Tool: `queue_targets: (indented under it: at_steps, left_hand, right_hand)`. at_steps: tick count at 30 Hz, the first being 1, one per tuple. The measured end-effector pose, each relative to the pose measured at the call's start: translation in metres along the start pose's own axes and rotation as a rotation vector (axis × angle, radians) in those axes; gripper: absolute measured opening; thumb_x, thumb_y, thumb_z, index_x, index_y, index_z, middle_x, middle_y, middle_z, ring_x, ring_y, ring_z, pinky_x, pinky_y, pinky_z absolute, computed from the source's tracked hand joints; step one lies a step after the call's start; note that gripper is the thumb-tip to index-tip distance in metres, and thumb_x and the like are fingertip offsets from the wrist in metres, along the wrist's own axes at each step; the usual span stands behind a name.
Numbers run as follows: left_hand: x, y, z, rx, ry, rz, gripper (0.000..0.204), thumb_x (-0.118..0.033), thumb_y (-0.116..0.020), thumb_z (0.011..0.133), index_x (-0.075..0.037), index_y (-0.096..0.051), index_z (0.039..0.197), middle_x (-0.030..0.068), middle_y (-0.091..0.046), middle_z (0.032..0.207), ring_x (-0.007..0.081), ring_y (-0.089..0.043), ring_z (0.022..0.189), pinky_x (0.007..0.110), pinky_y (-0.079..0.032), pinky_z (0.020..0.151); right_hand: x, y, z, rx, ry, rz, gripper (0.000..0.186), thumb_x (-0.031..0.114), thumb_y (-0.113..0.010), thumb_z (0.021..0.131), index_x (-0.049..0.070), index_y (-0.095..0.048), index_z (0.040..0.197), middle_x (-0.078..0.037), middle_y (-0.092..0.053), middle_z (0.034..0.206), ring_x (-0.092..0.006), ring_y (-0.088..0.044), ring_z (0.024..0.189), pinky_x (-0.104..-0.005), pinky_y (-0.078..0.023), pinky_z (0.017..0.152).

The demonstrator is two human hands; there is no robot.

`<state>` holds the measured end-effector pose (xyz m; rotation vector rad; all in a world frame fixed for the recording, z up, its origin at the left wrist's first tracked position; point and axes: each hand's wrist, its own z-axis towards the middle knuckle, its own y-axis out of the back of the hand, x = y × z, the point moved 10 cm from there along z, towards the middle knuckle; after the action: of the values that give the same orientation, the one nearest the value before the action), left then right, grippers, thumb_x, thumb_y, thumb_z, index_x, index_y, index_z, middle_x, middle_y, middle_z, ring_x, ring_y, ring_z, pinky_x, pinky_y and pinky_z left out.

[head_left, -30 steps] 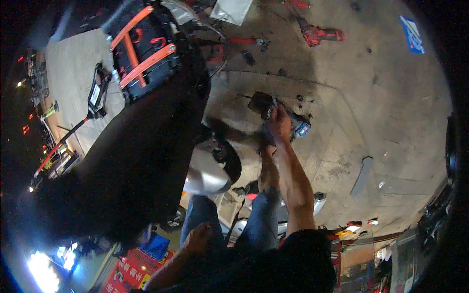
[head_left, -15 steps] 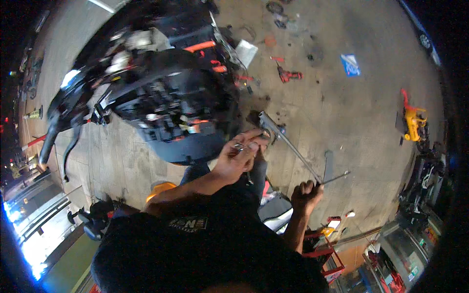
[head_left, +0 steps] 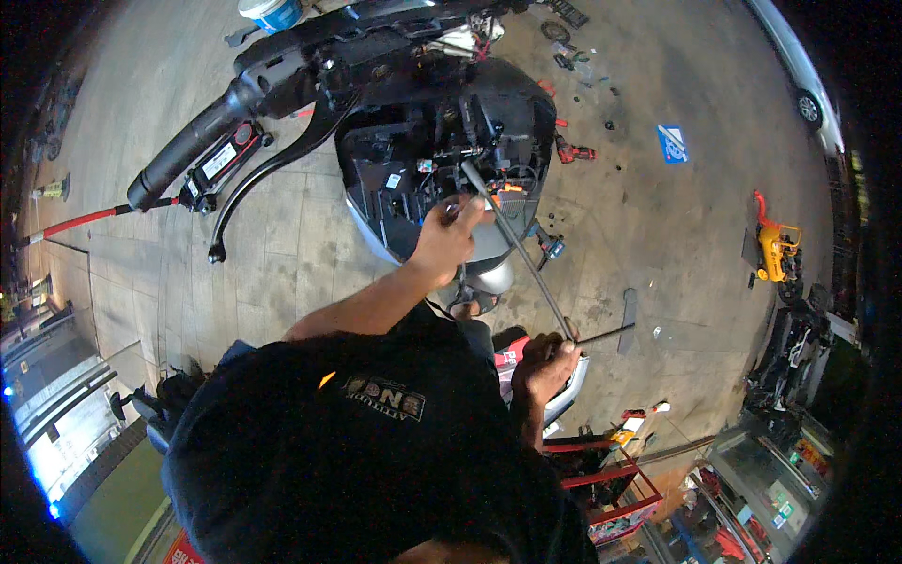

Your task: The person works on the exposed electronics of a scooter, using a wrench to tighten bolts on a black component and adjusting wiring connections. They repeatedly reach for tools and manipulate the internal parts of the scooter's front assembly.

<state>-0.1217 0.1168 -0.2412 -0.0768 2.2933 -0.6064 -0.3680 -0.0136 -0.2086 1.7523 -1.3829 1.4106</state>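
My right hand (head_left: pixel 548 368) is wrapped round the handle end of a long metal T-handle socket wrench (head_left: pixel 531 261). The wrench's shaft slants up and leftward, with its socket end over the opened black front section (head_left: pixel 376 193) of a scooter. My left hand (head_left: pixel 445 242) hovers at that section's near rim, close beside the shaft. Its fingers are curled together; what they hold is too small and dark to name. Inside the section are connectors, wiring and an orange part (head_left: pixel 510 187). The scooter's black handlebar grip (head_left: pixel 193 141) and curved brake lever (head_left: pixel 268 164) extend to the left.
On the tiled floor lie a red drill (head_left: pixel 574 151), a blue-and-white packet (head_left: pixel 673 144), a blue tool (head_left: pixel 550 246) and a yellow machine (head_left: pixel 778 249). A red metal rack (head_left: pixel 611 477) stands near right. A blue-and-white bucket (head_left: pixel 272 13) is at the far left.
My view has shifted, bringing the scooter's front nearer the middle. The wrench's socket end has moved from beside the scooter to over its opened section. My left hand has moved to its rim.
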Motion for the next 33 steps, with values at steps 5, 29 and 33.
queue_targets:
  at_steps: [5,29,33]
  left_hand:
    - [-0.002,-0.003,0.031,0.021,0.036,-0.013,0.031,-0.035,-0.068,0.086,-0.006,-0.057,0.083,0.0052,-0.066,0.079,0.0068,-0.037,0.043,0.024,-0.028,0.039]
    - [-0.004,0.005,0.049,0.167,0.192,-0.157,0.017,-0.019,-0.065,0.087,-0.002,-0.063,0.089,0.0089,-0.060,0.068,0.0079,-0.036,0.042,0.024,-0.024,0.038]
    - [-0.006,0.003,0.049,0.209,0.198,-0.206,0.023,-0.022,-0.060,0.091,0.000,-0.063,0.095,0.0116,-0.064,0.073,0.0080,-0.036,0.043,0.024,-0.026,0.041]
  right_hand:
    - [0.004,-0.044,-0.007,0.111,0.032,0.058,0.023,0.023,-0.052,0.095,0.002,-0.053,0.105,0.004,-0.046,0.069,-0.0046,-0.041,0.058,-0.0205,-0.031,0.049]
    - [0.015,-0.121,-0.040,0.376,0.043,-0.472,0.041,0.036,-0.043,0.099,0.000,-0.048,0.117,0.001,-0.045,0.057,-0.0071,-0.039,0.049,-0.0213,-0.031,0.046]
    - [0.031,-0.139,-0.041,0.419,0.159,-0.615,0.039,0.031,-0.044,0.100,-0.002,-0.050,0.120,0.005,-0.041,0.055,-0.0032,-0.035,0.046,-0.0194,-0.028,0.044]
